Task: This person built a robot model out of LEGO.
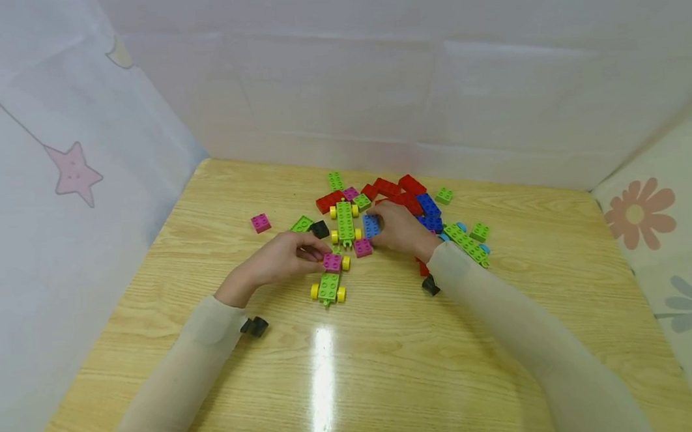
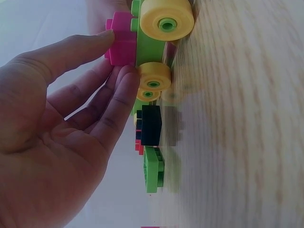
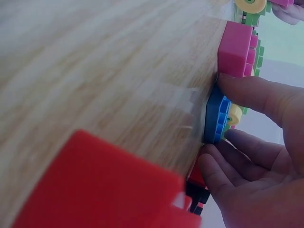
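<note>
My left hand (image 1: 283,257) pinches a magenta brick (image 1: 332,262) between thumb and fingers. In the left wrist view that magenta brick (image 2: 124,39) sits against the studs of a green wheeled base (image 1: 329,287) with yellow wheels. My right hand (image 1: 402,229) has its thumb and fingers at opposite ends of a flat blue brick (image 1: 371,226). The right wrist view shows this blue brick (image 3: 217,116) lying on the table, a second magenta brick (image 3: 235,50) beside the thumb. Between the hands stands another green wheeled base (image 1: 345,222) with yellow wheels.
Red bricks (image 1: 387,187) and dark blue bricks (image 1: 429,205) lie piled behind and beside the right hand. A green base with blue wheels (image 1: 466,243) is at the right. Black pieces (image 1: 254,326) lie by the left sleeve. A magenta brick (image 1: 261,222) lies apart at the left.
</note>
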Demonstrator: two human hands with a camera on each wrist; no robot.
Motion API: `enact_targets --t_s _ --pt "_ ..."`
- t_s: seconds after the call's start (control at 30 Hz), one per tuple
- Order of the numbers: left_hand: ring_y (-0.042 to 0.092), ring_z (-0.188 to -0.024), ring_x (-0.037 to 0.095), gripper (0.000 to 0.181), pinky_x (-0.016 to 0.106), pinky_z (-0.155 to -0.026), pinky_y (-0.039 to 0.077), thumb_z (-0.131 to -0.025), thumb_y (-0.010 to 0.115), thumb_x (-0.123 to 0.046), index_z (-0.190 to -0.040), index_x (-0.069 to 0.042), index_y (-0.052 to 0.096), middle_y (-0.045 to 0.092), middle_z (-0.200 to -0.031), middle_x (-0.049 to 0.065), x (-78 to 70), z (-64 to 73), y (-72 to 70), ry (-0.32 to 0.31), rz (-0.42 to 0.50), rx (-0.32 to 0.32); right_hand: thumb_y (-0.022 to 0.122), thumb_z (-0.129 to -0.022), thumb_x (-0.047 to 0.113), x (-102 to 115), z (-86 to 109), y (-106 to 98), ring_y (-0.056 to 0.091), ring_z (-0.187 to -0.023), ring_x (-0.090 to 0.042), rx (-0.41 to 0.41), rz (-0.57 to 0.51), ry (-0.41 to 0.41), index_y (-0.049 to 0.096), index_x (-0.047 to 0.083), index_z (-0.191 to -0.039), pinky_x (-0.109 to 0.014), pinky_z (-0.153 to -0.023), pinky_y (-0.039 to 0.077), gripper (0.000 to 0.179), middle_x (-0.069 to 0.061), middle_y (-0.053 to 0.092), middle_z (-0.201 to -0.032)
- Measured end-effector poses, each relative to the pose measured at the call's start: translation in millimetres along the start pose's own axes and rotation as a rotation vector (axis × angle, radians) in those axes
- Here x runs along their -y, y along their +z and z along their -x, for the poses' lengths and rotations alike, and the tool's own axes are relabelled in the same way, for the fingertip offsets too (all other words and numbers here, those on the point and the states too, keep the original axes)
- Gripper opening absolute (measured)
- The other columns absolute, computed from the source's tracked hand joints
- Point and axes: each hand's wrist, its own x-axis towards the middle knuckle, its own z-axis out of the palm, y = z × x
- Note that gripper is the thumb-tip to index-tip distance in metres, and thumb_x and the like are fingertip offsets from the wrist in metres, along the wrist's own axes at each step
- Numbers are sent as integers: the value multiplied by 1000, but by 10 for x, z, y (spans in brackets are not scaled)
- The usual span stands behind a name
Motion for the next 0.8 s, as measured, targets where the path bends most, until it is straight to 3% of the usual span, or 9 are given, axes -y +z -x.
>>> enact_targets --t_s 0.47,0.8 --pt "78 -116 22 30 40 -103 66 -103 83 -14 -132 -11 81 80 -129 9 20 0 21 -2 9 6 85 -99 20 -24 62 -7 54 -156 -36 -1 19 -27 57 5 -162 -52 -131 47 71 -14 58 -167" --pt "78 -117 23 29 42 -105 66 -103 82 -14 -132 -11 80 80 -129 10 0 2 -1 -4 -10 5 82 -100 22 -136 247 -112 59 -147 -36 -43 -81 24 59 10 -162 -57 -124 52 67 -11 59 -164"
